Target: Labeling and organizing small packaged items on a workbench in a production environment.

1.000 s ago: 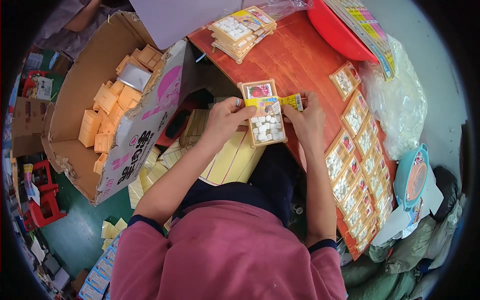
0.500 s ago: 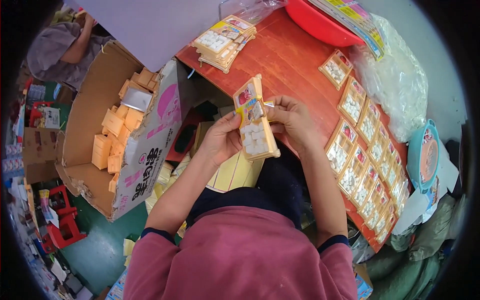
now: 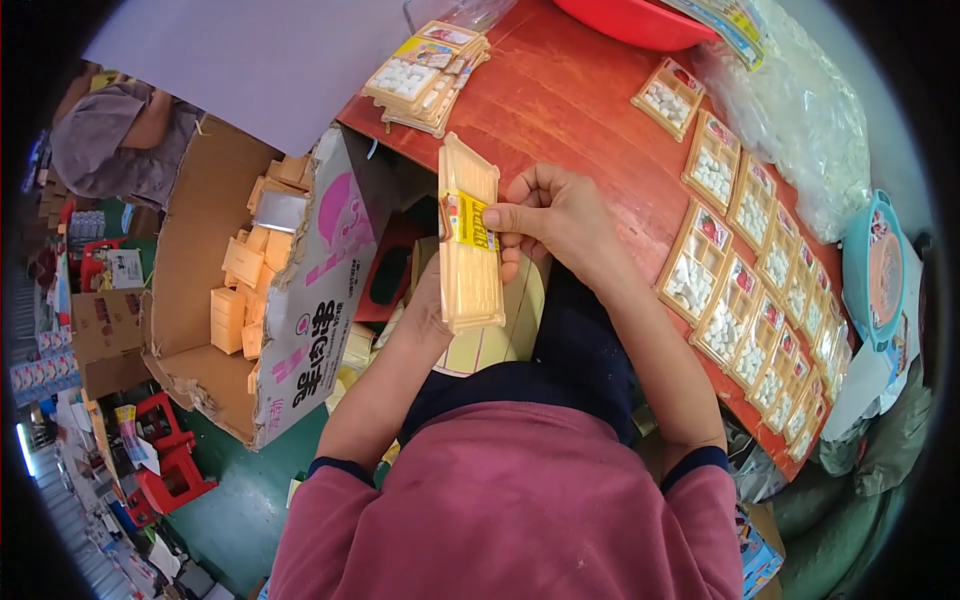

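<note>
A peach-coloured plastic tray stands tilted in front of me, its ribbed back turned up. Around its middle runs a yellow printed band. My left hand grips the tray from behind and below; most of its fingers are hidden by it. At the tray's right edge, my right hand pinches the band, thumb on top and fingers curled beneath. Several filled trays with white pieces and a red fruit picture lie in rows on the right. A stack of banded trays rests at the table's far left corner.
The red-brown table extends ahead and right. Left of me stands an open cardboard box holding orange trays. A red basin, clear plastic bags and a turquoise basket are along the far and right sides. Another person sits far left.
The tray has been turned over, from its white-piece side to its ribbed back. My right hand has shifted onto the band's back, and my left hand has gone behind the tray.
</note>
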Motion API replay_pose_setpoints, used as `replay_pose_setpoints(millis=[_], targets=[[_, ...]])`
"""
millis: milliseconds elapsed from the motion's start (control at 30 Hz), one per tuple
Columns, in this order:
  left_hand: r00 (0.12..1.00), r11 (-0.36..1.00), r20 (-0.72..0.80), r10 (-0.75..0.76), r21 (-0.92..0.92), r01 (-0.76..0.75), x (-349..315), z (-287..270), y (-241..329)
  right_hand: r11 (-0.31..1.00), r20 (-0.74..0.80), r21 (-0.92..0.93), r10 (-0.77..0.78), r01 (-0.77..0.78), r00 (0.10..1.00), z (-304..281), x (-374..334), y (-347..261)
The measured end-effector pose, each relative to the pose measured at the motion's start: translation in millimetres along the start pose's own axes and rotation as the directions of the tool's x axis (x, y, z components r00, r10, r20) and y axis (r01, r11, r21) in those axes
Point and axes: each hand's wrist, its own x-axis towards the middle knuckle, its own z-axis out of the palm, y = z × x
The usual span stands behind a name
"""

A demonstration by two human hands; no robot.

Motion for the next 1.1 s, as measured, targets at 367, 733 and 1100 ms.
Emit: replay_pose_setpoints(millis=[367,733,1100], targets=[[0.923,0.892,-0.213,0.319,0.396,-0.217,7.7,7.3,42.0,0.990,0.076,0.079,-0.119,0.113,0.990,0.5,11.1,-15.8],[0.767,0.484,-0.238,0.596,0.868,-0.107,-20.2,6.0,50.3,0.929,-0.108,0.340,-0.116,0.146,0.987,29.1,151.4,-41.2],[0.825,-0.639,0.465,0.322,0.749,-0.173,-1.6,-6.6,13.4,0.953,-0.208,-0.230,-0.245,0.196,0.947,-0.7,97.7,-43.7]])
